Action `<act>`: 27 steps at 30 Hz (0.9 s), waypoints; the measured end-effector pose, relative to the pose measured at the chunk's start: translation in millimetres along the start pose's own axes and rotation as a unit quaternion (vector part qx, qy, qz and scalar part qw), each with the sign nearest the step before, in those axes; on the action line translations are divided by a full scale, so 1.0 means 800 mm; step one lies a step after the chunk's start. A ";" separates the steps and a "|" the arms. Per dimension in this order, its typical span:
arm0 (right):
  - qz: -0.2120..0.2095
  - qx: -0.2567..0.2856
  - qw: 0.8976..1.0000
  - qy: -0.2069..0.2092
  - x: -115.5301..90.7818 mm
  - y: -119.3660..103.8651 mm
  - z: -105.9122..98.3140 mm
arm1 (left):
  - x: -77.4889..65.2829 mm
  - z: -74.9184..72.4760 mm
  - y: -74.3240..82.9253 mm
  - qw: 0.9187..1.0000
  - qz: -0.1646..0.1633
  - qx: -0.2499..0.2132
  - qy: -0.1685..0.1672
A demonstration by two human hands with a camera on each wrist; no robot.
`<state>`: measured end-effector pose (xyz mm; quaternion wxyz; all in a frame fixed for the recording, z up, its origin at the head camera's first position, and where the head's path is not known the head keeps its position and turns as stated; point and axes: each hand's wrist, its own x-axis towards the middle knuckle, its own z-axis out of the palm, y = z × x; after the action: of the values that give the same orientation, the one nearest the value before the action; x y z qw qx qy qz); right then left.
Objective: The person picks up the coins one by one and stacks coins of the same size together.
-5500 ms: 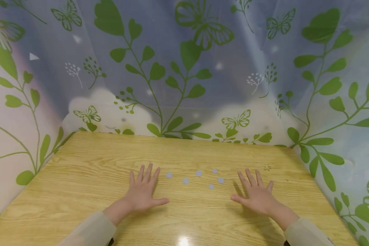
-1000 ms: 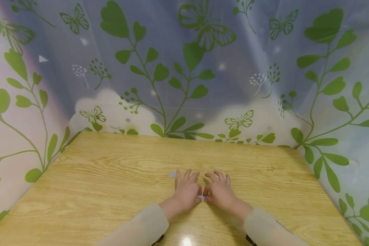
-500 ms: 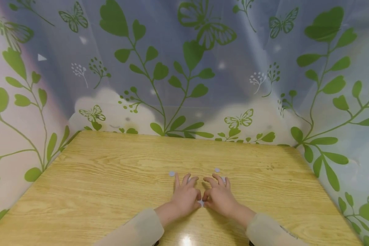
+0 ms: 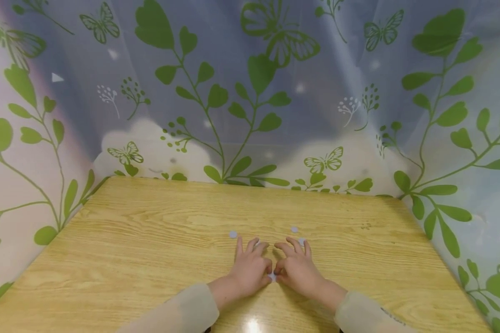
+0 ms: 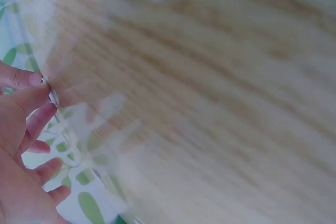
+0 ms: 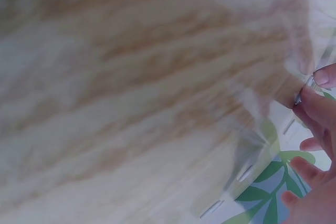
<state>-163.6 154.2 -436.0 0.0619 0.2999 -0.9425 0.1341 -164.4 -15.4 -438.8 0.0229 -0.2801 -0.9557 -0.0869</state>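
Observation:
Both hands meet over the table around one silvery coin (image 4: pixel 272 276). My left hand (image 4: pixel 251 274) pinches its left side between thumb and forefinger, and my right hand (image 4: pixel 298 268) does the same on the right. The other fingers of each hand spread forward. In the left wrist view the coin (image 5: pixel 53 97) appears edge-on at the left fingertips. Seen from the right wrist, the coin (image 6: pixel 298 98) is a thin bright edge between the two hands. Fingers hide most of its face.
More coins lie flat beyond the hands: a coin (image 4: pixel 233 234) at left, a small coin (image 4: pixel 294 229) at right, and a coin (image 4: pixel 302 242) by the right fingers. Left fingers partly cover another. The wooden table (image 4: pixel 158 217) meets a leaf-patterned curtain (image 4: pixel 250 115).
At first the hands were spread apart on either side of several coins. They have since come together and pinched one coin, then drawn it slightly towards me.

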 end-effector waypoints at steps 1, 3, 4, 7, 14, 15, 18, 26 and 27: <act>0.002 0.001 1.000 -0.002 0.000 0.000 0.000 | 0.000 -0.001 0.000 1.000 0.001 0.002 -0.003; 0.008 0.004 1.000 -0.008 0.001 0.000 0.000 | 0.001 -0.002 0.000 1.000 0.001 0.000 -0.009; 0.011 0.007 1.000 -0.011 0.001 0.000 0.000 | 0.002 -0.002 0.000 1.000 0.001 -0.004 -0.012; 0.020 0.013 1.000 -0.015 0.002 0.001 0.000 | 0.004 -0.004 -0.002 1.000 0.000 -0.022 -0.022; 0.016 0.027 0.999 -0.023 0.002 0.000 -0.004 | 0.007 -0.001 -0.010 0.997 -0.011 -0.077 -0.031; 0.016 0.031 0.999 -0.026 0.002 0.000 -0.004 | 0.007 0.000 -0.011 0.996 -0.012 -0.080 -0.030; 0.018 0.045 0.998 -0.037 0.002 0.002 -0.007 | 0.006 0.001 -0.012 0.995 -0.009 -0.090 -0.033; 0.093 0.023 0.995 -0.008 0.005 0.038 -0.030 | 0.001 -0.002 -0.012 0.993 0.005 -0.105 -0.050; 0.106 0.024 0.994 -0.002 0.006 0.046 -0.033 | 0.001 -0.002 -0.013 0.993 0.003 -0.106 -0.050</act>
<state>-187.6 187.9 -417.5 0.0386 0.2003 -0.9655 0.1618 -170.5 -23.7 -438.8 -0.0542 -0.2875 -0.9403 -0.1740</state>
